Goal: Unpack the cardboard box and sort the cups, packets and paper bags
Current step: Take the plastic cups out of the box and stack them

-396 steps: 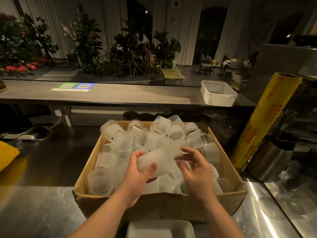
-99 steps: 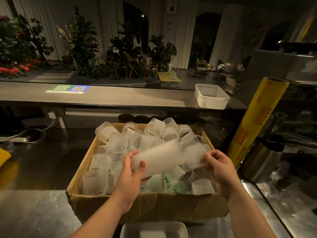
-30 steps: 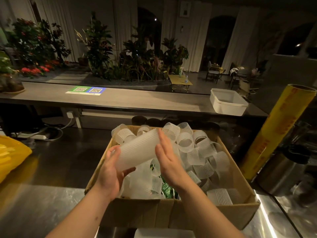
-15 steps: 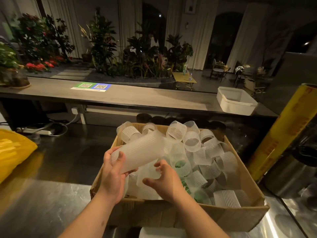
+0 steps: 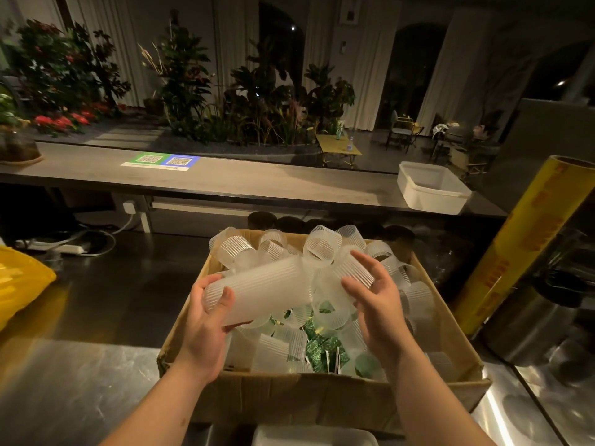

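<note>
2 hands were busy above the box. The left hand gripped a long stack of nested ribbed cups by its near end, almost level. The right hand pinched 1 more cup between thumb and fingers at the stack's far end. To seat it well, I'd say, line it up square and slide it straight without squeezing the thin plastic. Below, loose cups and green packets filled the cardboard box at the bench's front edge.
</note>
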Demonstrator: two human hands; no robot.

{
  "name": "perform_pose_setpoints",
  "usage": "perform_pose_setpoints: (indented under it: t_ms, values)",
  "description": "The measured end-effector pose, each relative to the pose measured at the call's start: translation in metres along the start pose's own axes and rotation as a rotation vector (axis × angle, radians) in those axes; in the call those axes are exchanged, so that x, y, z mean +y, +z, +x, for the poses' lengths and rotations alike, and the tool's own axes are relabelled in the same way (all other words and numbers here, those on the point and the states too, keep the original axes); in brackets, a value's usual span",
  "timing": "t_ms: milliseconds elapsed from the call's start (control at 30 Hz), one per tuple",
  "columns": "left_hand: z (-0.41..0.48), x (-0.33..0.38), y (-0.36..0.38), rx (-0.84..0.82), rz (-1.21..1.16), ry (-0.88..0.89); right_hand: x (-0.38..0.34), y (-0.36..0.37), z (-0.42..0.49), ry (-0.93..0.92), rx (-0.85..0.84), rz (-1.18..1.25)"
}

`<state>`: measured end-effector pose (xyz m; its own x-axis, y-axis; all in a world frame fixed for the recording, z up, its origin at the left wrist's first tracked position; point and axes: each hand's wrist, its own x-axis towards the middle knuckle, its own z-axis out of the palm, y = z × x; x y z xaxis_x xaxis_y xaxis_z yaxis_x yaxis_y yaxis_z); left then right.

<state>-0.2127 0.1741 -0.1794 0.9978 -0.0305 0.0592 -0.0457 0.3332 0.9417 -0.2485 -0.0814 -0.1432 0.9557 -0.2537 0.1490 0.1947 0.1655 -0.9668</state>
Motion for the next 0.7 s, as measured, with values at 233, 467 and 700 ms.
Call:
perform_pose_setpoints:
  t_ms: [233,467,700]
  values:
    - [-0.001,-0.005,0.001,-0.017,0.091,0.001,-0.014,0.032,0.005,0.061,-0.325,-0.392]
    - [-0.003,0.001,-0.001,0.061,0.007,0.005,-0.006,0.063,0.003,0.113,-0.095,0.047]
    - [-0.002,0.0,-0.002,0.085,-0.002,0.02,0.032,0.057,-0.011,0.273,-0.443,-0.833]
